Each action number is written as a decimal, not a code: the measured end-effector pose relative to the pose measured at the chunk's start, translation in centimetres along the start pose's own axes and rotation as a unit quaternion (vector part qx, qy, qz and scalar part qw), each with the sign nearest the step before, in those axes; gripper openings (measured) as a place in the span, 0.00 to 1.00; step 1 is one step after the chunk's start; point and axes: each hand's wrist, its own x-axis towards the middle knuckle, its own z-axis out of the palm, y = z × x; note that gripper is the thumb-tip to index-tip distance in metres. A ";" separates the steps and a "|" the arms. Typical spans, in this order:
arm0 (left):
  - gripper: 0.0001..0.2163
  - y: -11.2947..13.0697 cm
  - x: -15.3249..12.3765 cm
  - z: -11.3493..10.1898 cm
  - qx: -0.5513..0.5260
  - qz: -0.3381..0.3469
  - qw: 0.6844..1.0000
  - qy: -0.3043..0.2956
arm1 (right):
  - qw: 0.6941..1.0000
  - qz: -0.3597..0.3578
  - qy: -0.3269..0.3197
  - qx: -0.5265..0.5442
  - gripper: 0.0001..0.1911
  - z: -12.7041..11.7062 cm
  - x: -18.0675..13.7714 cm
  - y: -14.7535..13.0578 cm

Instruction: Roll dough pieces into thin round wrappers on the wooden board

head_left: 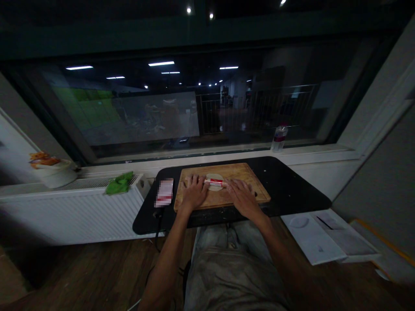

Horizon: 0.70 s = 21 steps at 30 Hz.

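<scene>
A wooden board [246, 172] lies on a small black table [292, 185]. On it rests a flat round piece of pale dough [214, 178] with a thin red-and-white rolling pin [215, 183] across it. My left hand [194, 190] lies flat on the pin's left end, fingers stretched out. At the pin's right end my right hand [241, 194] also lies flat, palm down. Both hands press on the pin rather than wrap round it.
A blurred red-and-white packet [164, 192] sits on the table left of the board. On the radiator shelf lie a green cloth [119, 183] and a white bowl [55, 172]. A plastic bottle [279, 138] stands on the window sill. White sheets [314, 237] lie on the floor at right.
</scene>
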 end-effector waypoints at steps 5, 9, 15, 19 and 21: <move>0.25 0.0 0.1 0.2 -0.009 -0.003 1.000 0.002 | 1.000 0.004 -0.011 0.016 0.32 -0.2 0.2 0.0; 0.25 -0.2 0.2 0.4 -0.024 -0.005 1.000 0.004 | 0.999 0.009 -0.044 0.010 0.31 -0.4 1.6 0.4; 0.26 -0.3 0.3 0.3 -0.038 -0.007 0.999 0.000 | 0.996 0.039 -0.080 -0.024 0.31 -0.3 4.3 1.0; 0.26 -0.3 0.3 0.4 -0.032 -0.011 0.999 0.007 | 0.995 0.033 -0.089 -0.016 0.31 -0.2 5.9 1.3; 0.26 -0.2 0.3 0.4 -0.027 -0.013 1.000 0.008 | 0.995 0.032 -0.095 -0.019 0.31 -0.2 6.7 1.4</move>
